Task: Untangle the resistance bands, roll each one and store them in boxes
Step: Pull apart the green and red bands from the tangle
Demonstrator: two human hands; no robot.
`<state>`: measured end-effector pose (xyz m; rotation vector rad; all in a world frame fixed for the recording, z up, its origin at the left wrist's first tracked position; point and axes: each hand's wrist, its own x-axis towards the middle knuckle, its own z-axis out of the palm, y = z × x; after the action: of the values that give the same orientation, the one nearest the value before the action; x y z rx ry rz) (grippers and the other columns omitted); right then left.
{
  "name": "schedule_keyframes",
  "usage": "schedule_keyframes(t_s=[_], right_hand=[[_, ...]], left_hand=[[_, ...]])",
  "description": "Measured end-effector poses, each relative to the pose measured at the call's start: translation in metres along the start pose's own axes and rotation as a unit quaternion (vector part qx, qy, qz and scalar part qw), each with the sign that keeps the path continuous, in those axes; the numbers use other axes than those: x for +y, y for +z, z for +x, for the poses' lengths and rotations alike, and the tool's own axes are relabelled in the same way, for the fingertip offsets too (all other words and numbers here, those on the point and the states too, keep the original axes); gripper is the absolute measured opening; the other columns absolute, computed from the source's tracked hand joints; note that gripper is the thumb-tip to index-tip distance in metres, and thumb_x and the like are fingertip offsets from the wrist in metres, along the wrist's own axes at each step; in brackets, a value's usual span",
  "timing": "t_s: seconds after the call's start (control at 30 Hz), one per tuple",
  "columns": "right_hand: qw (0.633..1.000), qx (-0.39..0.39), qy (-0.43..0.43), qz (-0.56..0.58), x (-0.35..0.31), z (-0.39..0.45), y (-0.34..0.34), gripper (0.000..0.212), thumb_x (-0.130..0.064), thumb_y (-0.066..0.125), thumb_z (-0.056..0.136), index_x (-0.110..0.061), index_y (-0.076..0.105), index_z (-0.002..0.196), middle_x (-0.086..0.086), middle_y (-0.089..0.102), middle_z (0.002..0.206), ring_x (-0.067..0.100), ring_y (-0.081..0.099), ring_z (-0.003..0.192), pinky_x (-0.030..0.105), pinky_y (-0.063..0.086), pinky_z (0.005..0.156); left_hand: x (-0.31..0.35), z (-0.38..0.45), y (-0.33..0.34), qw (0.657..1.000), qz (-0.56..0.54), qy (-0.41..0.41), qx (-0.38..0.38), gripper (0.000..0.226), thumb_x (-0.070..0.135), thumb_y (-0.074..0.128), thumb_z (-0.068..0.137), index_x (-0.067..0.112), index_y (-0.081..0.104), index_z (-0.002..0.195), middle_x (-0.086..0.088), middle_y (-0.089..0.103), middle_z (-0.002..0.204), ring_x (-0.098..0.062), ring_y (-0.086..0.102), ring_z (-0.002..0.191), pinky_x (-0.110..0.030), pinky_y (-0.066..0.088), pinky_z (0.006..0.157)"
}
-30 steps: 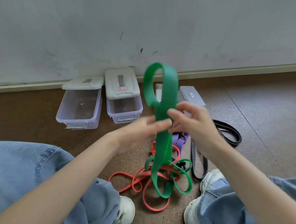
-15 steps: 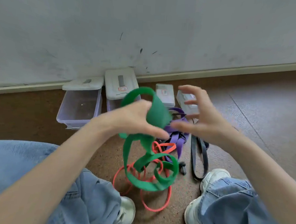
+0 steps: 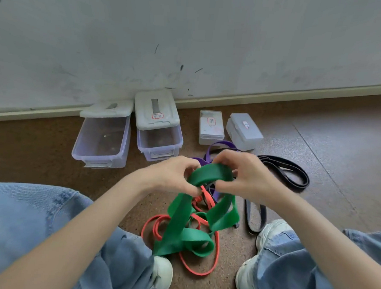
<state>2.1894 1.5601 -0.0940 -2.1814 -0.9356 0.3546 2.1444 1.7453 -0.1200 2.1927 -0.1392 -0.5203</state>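
We have the green band (image 3: pixel 200 213) as anchor: its top loop is up off the floor, lower folds draped down onto the floor between our two white shoes. Left hand (image 3: pixel 172 176) pinches the loop's left end, fingers curled around it; right hand (image 3: pixel 247 174) pinches the right end, thumb under, fingers over. Red band (image 3: pixel 200 272) lies on the floor under and through the green band's lower folds, still tangled with it. Purple band (image 3: pixel 213 149) sits just behind the green loop, mostly hidden by the hands. Black band (image 3: pixel 294 174) lies to the right of the green band, on the floor, running down beside the right shoe. Behind the green band, by the wall: two large clear boxes (image 3: pixel 101 139) with lids pushed back, and right of those two small closed boxes (image 3: pixel 211 127).
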Motion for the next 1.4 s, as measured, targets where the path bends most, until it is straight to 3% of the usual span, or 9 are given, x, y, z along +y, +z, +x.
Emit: schedule_keyframes(t_s=[0.1, 0.23, 0.37, 0.53, 0.77, 0.87, 0.97, 1.13, 1.4], right_hand=[[0.976, 0.063, 0.014, 0.209, -0.009, 0.003, -0.012, 0.027, -0.003, 0.070, 0.068, -0.019, 0.063, 0.088, 0.000, 0.070, 0.080, 0.017, 0.068, 0.077, 0.027, 0.057, 0.069], [0.915, 0.139, 0.001, 0.379, -0.011, 0.006, -0.033, 0.019, -0.011, 0.067, 0.069, -0.022, 0.067, 0.085, -0.003, 0.070, 0.081, 0.014, 0.069, 0.075, 0.026, 0.055, 0.063], [0.946, 0.133, 0.071, 0.288, 0.005, 0.005, -0.033, 0.019, -0.006, 0.070, 0.078, -0.019, 0.063, 0.089, 0.006, 0.067, 0.087, 0.020, 0.068, 0.080, 0.027, 0.056, 0.069], [0.964, -0.031, 0.188, 0.184, 0.022, 0.000, -0.033, 0.038, -0.024, 0.082, 0.063, -0.026, 0.060, 0.094, -0.004, 0.068, 0.092, 0.012, 0.063, 0.089, 0.024, 0.047, 0.081], [0.933, 0.059, 0.104, 0.340, 0.012, 0.001, -0.028, 0.076, -0.032, 0.081, 0.057, -0.020, 0.050, 0.126, -0.001, 0.061, 0.125, 0.011, 0.058, 0.114, 0.038, 0.040, 0.105], [0.965, 0.115, 0.070, 0.226, 0.007, 0.004, -0.032, 0.093, -0.029, 0.080, 0.061, -0.032, 0.029, 0.139, -0.011, 0.037, 0.145, 0.004, 0.040, 0.129, 0.021, 0.031, 0.106], [0.998, 0.024, -0.032, 0.043, 0.000, 0.006, -0.024, 0.070, -0.011, 0.076, 0.073, -0.033, 0.040, 0.129, -0.015, 0.048, 0.131, 0.001, 0.042, 0.125, 0.020, 0.034, 0.104], [0.972, -0.129, 0.040, 0.193, -0.007, 0.002, -0.018, 0.062, -0.012, 0.066, 0.072, -0.023, 0.041, 0.128, 0.001, 0.056, 0.117, 0.012, 0.058, 0.108, 0.032, 0.051, 0.090], [0.954, 0.074, 0.021, 0.289, -0.021, 0.002, -0.021, 0.028, -0.002, 0.078, 0.067, -0.015, 0.062, 0.086, 0.004, 0.067, 0.076, 0.012, 0.063, 0.071, 0.026, 0.052, 0.062]], left_hand=[[-0.020, 0.009, 0.028, 0.991, -0.059, 0.022, 0.116, 0.023, 0.021, 0.068, 0.063, 0.034, 0.057, 0.079, 0.013, 0.061, 0.081, -0.008, 0.060, 0.080, -0.027, 0.049, 0.077], [-0.049, 0.011, 0.052, 0.995, -0.060, -0.034, 0.076, 0.026, 0.014, 0.071, 0.071, 0.036, 0.057, 0.071, 0.019, 0.063, 0.072, -0.002, 0.060, 0.073, -0.016, 0.048, 0.063], [-0.035, 0.007, 0.018, 0.989, -0.094, 0.029, 0.110, 0.020, 0.001, 0.069, 0.078, 0.014, 0.068, 0.093, 0.004, 0.070, 0.091, -0.013, 0.065, 0.089, -0.022, 0.053, 0.075], [0.036, -0.018, -0.055, 0.870, -0.411, 0.174, 0.208, 0.015, 0.018, 0.061, 0.083, 0.021, 0.074, 0.090, 0.004, 0.073, 0.085, -0.008, 0.069, 0.076, -0.021, 0.056, 0.066], [0.068, -0.029, -0.046, 0.931, -0.311, 0.153, 0.111, 0.023, 0.024, 0.058, 0.077, 0.016, 0.065, 0.098, 0.005, 0.073, 0.080, -0.009, 0.069, 0.072, -0.023, 0.056, 0.065], [0.060, -0.028, -0.046, 0.948, -0.284, 0.109, 0.088, 0.026, 0.027, 0.057, 0.078, 0.011, 0.066, 0.096, 0.003, 0.073, 0.082, -0.007, 0.068, 0.072, -0.017, 0.053, 0.063], [0.050, -0.023, -0.036, 0.967, -0.237, 0.075, 0.059, 0.025, 0.030, 0.058, 0.081, 0.010, 0.068, 0.091, -0.001, 0.070, 0.083, -0.008, 0.065, 0.074, -0.016, 0.050, 0.063], [0.043, -0.018, -0.033, 0.964, -0.250, 0.071, 0.060, 0.013, 0.034, 0.070, 0.077, 0.023, 0.070, 0.084, 0.004, 0.072, 0.083, -0.007, 0.066, 0.078, -0.016, 0.051, 0.065], [0.015, 0.002, 0.009, 0.983, -0.098, 0.074, 0.136, 0.024, 0.012, 0.076, 0.073, 0.009, 0.061, 0.092, -0.010, 0.067, 0.085, -0.021, 0.062, 0.075, -0.034, 0.051, 0.071]])
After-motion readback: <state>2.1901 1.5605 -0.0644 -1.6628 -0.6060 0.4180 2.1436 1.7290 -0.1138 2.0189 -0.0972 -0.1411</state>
